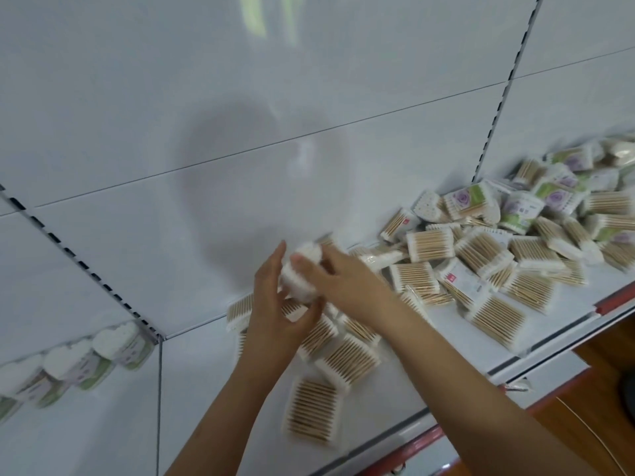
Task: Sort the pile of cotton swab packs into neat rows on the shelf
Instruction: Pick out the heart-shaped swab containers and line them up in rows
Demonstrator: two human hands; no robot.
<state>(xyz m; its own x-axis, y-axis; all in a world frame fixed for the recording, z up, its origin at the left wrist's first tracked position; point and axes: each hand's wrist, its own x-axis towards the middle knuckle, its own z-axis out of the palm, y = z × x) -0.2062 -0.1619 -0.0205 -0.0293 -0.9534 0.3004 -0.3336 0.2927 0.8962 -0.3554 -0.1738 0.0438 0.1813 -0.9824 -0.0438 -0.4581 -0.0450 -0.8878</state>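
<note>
Mid-sort, both hands on one white pack.
Nearest: flat packs point(314, 410) laid loosely on shelf point(213, 400). Left hand point(275, 309) and right hand point(338, 278) clamped round white pack point(304, 271), likely squaring it for placement. Beyond, right: unsorted pile point(508, 242). Far left: neat row point(74, 364).

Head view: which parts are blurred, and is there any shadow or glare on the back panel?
Head view: motion blur smears both hands, left and right, and the white pack they hold; the pile at right is sharper; a broad soft shadow lies on the back panel, with greenish glare near the top.
</note>
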